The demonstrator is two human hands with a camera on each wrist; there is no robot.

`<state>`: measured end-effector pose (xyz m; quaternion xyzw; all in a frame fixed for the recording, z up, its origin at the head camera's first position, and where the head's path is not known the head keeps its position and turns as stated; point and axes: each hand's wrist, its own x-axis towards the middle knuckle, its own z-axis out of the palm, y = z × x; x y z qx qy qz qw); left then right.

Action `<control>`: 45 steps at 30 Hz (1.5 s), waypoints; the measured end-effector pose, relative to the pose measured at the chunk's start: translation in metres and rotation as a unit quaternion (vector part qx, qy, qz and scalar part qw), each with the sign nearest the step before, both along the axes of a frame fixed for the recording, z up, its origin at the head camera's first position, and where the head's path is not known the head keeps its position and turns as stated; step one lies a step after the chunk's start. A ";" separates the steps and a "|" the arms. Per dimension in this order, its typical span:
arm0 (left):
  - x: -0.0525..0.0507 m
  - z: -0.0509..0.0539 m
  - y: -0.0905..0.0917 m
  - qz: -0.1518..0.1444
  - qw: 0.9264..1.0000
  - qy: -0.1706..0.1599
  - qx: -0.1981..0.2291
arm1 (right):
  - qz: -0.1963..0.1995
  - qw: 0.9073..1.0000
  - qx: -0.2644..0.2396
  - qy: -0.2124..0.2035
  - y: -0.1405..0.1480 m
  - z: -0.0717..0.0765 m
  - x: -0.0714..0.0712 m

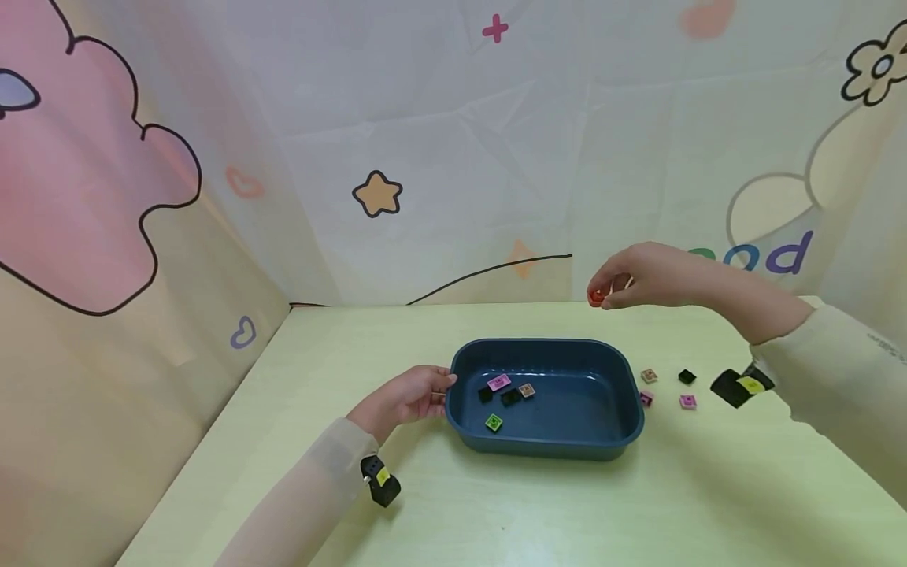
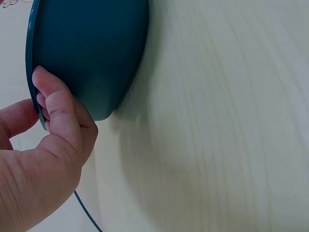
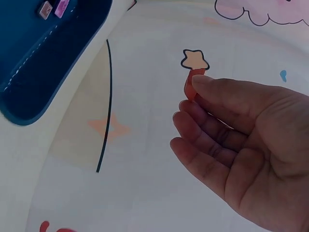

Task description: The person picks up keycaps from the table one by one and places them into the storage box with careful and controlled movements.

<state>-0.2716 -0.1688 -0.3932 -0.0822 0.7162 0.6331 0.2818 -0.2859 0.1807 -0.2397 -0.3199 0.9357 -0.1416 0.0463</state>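
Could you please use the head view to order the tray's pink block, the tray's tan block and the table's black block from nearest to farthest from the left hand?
1. Pink block, in the tray, left half.
2. Tan block, in the tray, right of the pink one.
3. Black block, on the table, beyond the tray's right side.

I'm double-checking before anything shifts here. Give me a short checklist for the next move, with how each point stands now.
1. Red piece secure: ok; the right-hand grip pinches it between thumb and finger.
2. Blue tray steadied: ok; the left-hand grip holds its left end.
3. Room in the tray: ok; the pieces inside lie toward the left.
4. Red piece directly above the tray: cannot tell; it is raised, but its depth is unclear.
5. All loose pieces in the tray: not ok; a tan piece, a black piece and two pink pieces lie outside, to its right.
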 end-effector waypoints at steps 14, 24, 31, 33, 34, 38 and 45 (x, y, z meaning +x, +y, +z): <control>0.001 0.001 0.000 0.006 1.000 -0.002 -0.005 | 0.042 0.998 -0.034 -0.013 -0.039 -0.002 -0.006; 0.001 0.003 0.000 0.008 1.000 -0.007 -0.011 | 0.065 0.997 -0.041 -0.032 -0.057 -0.009 -0.011; 0.001 0.002 -0.001 0.005 1.000 -0.006 -0.009 | 0.080 0.995 -0.048 -0.047 -0.071 -0.022 -0.019; 0.001 0.003 -0.001 0.005 1.000 -0.006 -0.010 | 0.083 0.994 -0.047 -0.047 -0.074 -0.025 -0.020; 0.001 0.003 -0.001 0.004 1.000 -0.006 -0.010 | 0.085 0.994 -0.047 -0.048 -0.075 -0.026 -0.021; 0.000 0.003 0.000 0.003 1.000 -0.006 -0.010 | 0.097 0.993 -0.045 -0.052 -0.082 -0.032 -0.025; -0.001 0.001 -0.001 -0.002 1.000 -0.004 -0.003 | 0.107 0.991 -0.033 -0.077 -0.096 -0.045 -0.031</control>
